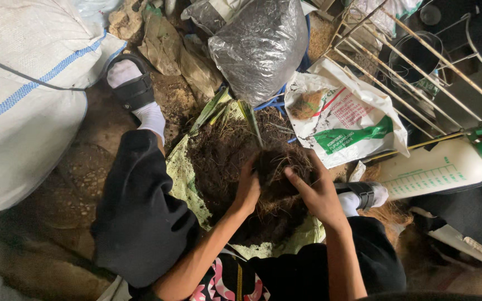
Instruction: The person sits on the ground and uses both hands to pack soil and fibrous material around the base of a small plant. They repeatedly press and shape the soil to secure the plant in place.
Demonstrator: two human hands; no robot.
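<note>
Seen from a single head-worn camera, aimed almost straight down from above at close range. Nearest the lens, at the bottom edge: forearms and black-clad knees, with the left hand [246, 189] and right hand [319, 192] meeting at centre frame over a clump of dark fibrous roots [277, 167]. Farther off, toward the top: a dark plastic bag [260, 44] and bamboo sticks [397, 72]. Far left filled by a white woven sack [23, 100]; right edge cut by a white sprayer tank [436, 170]. No second view.
</note>
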